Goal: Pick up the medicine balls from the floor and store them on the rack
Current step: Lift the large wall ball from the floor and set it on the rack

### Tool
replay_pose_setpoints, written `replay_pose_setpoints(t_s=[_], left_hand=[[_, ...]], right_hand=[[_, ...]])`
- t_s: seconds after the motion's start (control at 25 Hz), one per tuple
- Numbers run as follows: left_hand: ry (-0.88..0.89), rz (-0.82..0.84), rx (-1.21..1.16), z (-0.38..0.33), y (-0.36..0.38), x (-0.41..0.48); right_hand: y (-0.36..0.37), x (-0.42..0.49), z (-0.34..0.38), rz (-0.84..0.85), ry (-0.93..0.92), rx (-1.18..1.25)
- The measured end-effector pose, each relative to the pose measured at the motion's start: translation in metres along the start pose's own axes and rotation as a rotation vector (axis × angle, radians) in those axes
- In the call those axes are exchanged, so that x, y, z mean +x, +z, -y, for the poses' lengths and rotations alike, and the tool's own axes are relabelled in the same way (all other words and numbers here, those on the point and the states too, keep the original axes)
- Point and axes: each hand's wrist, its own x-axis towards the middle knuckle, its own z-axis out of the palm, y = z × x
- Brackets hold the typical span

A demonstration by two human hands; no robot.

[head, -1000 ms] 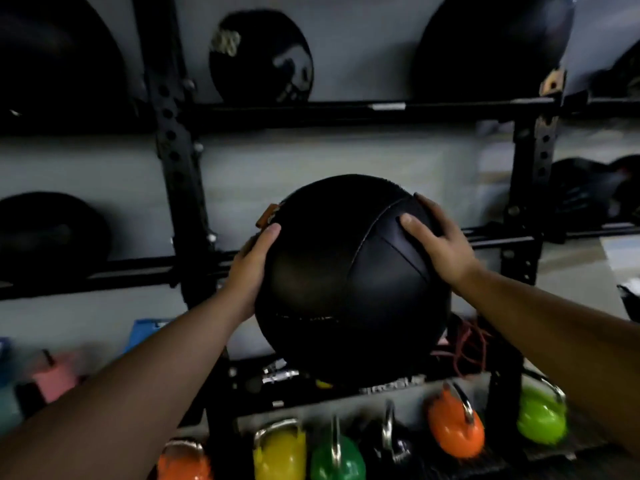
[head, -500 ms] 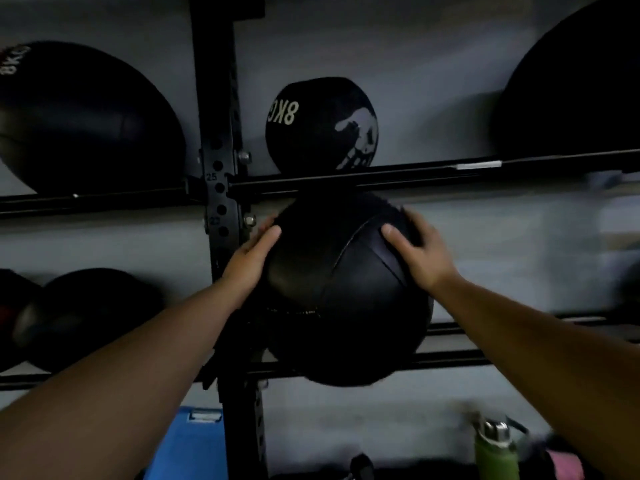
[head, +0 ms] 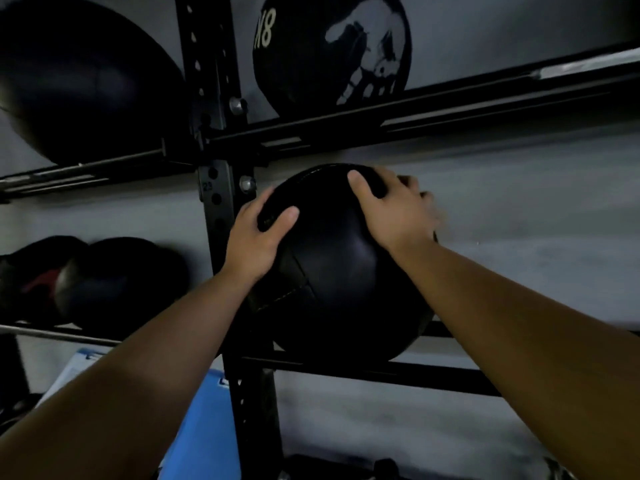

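A large black medicine ball (head: pixel 341 271) with stitched seams sits on the middle rails of the black steel rack (head: pixel 377 370), just right of the rack's upright post (head: pixel 221 216). My left hand (head: pixel 256 237) presses on the ball's upper left side, thumb spread across the leather. My right hand (head: pixel 394 211) lies over its top right, fingers curled behind the ball and slightly blurred. Both hands hold the ball against the shelf.
On the upper shelf rest a black ball marked 8 with a white print (head: pixel 332 50) and a big black ball (head: pixel 79 77) at left. More dark balls (head: pixel 114 282) sit on the middle shelf at left. A blue box (head: pixel 207 427) stands below.
The ball has gone forward and slightly right onto the middle rails. My right hand has slid from the side to the top of the ball. The view has moved closer to the rack.
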Motion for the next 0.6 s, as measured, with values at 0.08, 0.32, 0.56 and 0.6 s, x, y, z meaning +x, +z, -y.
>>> replay_pose_setpoints(t_s=[0.08, 0.32, 0.56, 0.6], left_hand=[[-0.04, 0.05, 0.038, -0.005, -0.009, -0.011], [-0.11, 0.19, 0.2, -0.032, -0.04, -0.043], [0.183, 0.238, 0.203, -0.05, -0.066, -0.109], [0.193, 0.266, 0.156, -0.054, -0.065, -0.118]], right_hand=[[-0.009, -0.01, 0.002, 0.069, -0.021, -0.019], [-0.068, -0.018, -0.01, 0.407, -0.089, -0.197], [-0.177, -0.085, -0.056, 0.421, 0.018, -0.457], [-0.193, -0.104, -0.06, 0.423, 0.066, -0.487]])
